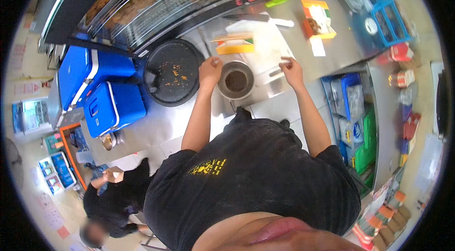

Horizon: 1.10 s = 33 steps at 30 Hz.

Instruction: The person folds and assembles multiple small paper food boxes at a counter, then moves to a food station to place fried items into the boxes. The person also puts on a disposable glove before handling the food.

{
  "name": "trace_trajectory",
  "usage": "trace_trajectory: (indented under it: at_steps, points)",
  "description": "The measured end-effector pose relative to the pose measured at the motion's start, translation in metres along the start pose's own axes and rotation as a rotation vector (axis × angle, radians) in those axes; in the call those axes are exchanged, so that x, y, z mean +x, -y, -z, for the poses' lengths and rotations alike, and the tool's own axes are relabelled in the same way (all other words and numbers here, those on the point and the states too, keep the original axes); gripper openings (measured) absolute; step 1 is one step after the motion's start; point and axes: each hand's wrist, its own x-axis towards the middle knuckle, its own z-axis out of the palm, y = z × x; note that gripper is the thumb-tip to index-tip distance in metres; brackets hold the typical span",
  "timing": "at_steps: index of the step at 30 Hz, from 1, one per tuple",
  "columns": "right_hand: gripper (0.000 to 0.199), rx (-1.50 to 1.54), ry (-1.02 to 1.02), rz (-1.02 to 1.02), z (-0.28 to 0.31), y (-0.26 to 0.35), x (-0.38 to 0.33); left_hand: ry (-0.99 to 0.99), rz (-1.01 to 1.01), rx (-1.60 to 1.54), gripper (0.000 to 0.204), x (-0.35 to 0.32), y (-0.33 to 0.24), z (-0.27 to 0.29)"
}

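From the head camera, the left hand [210, 72] is clenched at the rim of a round metal pot [236, 80] on the steel counter [332, 47], while the right hand [291, 72] pinches something small (too small to identify). The pot holds dark residue; the black tray [173, 71] beside it bears only crumbs, so emptying looks largely done.

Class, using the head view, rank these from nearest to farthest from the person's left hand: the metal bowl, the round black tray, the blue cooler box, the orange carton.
Measured from the left hand:
1. Metal bowl, just to its right.
2. Round black tray, just to its left, slightly farther.
3. Blue cooler box, far left, past the tray.
4. Orange carton, up and right on the counter.
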Motion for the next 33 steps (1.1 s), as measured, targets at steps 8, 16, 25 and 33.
trace_trajectory:
  at_steps: [8,16,25,33]
  points:
    - [0.024,0.292,-0.403,-0.622,0.183,-0.177,-0.259,0.837,-0.089,-0.037,0.049,-0.162,-0.169,-0.194]
    - [0.028,0.151,-0.945,-0.798,0.452,-0.315,-0.455,1.229,-0.479,0.260,0.039,-0.283,-0.256,-0.462]
    - [0.016,-0.053,-1.363,-0.825,0.716,-0.456,-0.515,1.420,-0.441,0.618,0.038,-0.255,-0.214,-0.675]
    - [0.044,-0.271,-1.216,-1.000,0.929,-0.553,-0.548,1.375,0.082,0.606,0.034,-0.309,-0.237,-0.803]
